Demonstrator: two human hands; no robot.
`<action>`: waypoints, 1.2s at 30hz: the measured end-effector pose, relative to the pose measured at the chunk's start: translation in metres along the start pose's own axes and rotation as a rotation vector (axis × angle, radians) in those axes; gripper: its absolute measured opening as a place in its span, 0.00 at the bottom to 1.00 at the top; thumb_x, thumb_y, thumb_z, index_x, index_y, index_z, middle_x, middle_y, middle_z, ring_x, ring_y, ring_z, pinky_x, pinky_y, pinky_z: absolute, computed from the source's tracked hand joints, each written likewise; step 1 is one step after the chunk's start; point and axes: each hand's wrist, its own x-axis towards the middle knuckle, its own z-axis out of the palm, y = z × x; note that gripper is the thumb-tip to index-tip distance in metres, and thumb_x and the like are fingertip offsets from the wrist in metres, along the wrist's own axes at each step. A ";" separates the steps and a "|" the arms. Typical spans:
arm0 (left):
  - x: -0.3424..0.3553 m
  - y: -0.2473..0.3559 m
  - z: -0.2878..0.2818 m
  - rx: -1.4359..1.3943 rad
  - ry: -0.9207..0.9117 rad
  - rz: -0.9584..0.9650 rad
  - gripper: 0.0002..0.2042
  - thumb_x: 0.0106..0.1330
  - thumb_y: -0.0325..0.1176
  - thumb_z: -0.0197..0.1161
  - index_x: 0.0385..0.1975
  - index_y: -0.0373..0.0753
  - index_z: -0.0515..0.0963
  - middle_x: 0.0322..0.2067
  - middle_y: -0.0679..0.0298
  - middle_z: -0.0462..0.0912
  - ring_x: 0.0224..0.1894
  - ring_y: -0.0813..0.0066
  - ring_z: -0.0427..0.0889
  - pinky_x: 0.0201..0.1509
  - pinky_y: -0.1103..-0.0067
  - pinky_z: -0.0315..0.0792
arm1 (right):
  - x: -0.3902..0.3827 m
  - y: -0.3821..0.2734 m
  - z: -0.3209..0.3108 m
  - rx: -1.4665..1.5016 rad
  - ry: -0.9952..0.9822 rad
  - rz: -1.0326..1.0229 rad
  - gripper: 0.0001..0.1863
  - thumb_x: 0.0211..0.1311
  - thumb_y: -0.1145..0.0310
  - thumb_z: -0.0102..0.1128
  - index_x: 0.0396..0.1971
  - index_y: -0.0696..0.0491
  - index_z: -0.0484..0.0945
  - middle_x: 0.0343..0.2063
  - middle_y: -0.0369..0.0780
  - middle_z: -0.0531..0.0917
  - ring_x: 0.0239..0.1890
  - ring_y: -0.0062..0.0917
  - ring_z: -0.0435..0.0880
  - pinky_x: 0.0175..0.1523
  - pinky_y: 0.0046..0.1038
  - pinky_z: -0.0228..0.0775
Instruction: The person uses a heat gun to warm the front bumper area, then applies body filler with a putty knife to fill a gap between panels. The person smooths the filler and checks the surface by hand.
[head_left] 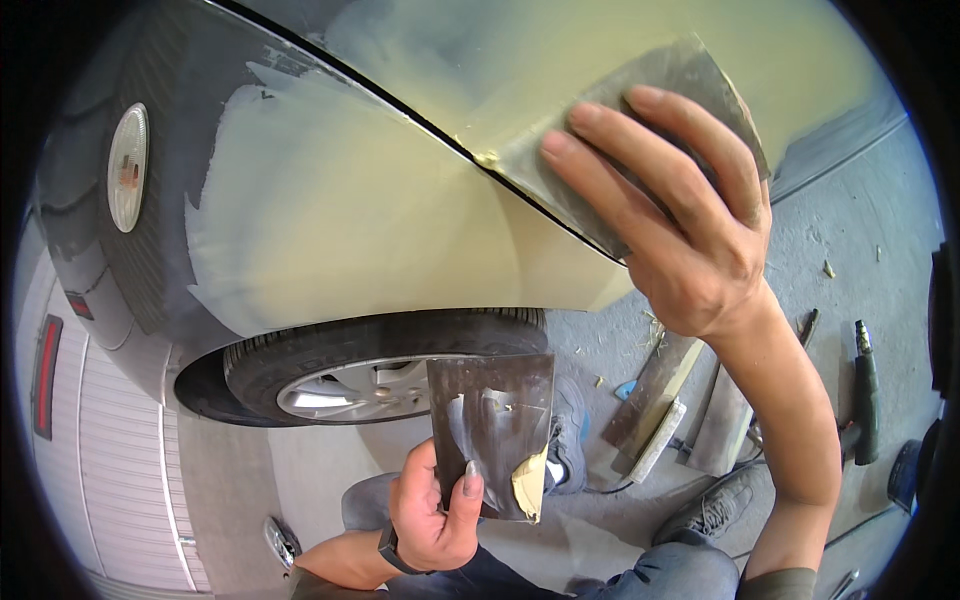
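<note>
Watching through the head camera, I see both of the person's hands occupied. The right hand is spread fairly wide, its fingers lying a little apart across the upward face of a grey spreader; I cannot see the thumb, so I can't tell how it grips from below. The left hand is closed on one side of a dark plate, thumb laid over the face and the other fingers partly hidden behind. A thick yellow dab of filler sits near the plate's lower right corner, with pale smears above it. The spreader is over a dark seam between two car panels, a small yellow lump at its corner beside that gap. Just left of it, above the tyre, the fender wears a broad cream-yellow coat, smooth in the middle and ragged along its left border, where dark grey paint shows. Across the seam, the second panel is coated too, cloudy yellow fading to grey. From my distance, I can't judge whether the spreader presses flat.
</note>
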 end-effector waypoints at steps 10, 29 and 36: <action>-0.006 0.000 -0.001 0.017 -0.009 0.004 0.18 0.74 0.26 0.59 0.58 0.22 0.67 0.41 0.59 0.83 0.39 0.83 0.78 0.45 0.84 0.72 | 0.024 -0.004 -0.008 -0.033 0.019 -0.011 0.24 0.42 0.70 0.66 0.45 0.51 0.89 0.47 0.38 0.87 0.51 0.35 0.82 0.58 0.31 0.76; 0.004 -0.005 -0.007 0.080 -0.121 -0.047 0.22 0.77 0.31 0.50 0.64 0.23 0.61 0.55 0.52 0.77 0.54 0.74 0.77 0.62 0.77 0.68 | -0.021 -0.006 -0.001 -0.054 -0.044 0.012 0.25 0.41 0.68 0.64 0.46 0.51 0.90 0.49 0.36 0.87 0.54 0.35 0.81 0.61 0.32 0.75; 0.003 -0.007 -0.006 0.089 -0.120 -0.028 0.21 0.77 0.30 0.49 0.65 0.24 0.61 0.57 0.52 0.76 0.56 0.73 0.75 0.64 0.76 0.67 | -0.066 -0.004 -0.006 -0.045 -0.141 0.025 0.26 0.41 0.71 0.63 0.47 0.49 0.90 0.51 0.33 0.86 0.56 0.33 0.80 0.64 0.39 0.72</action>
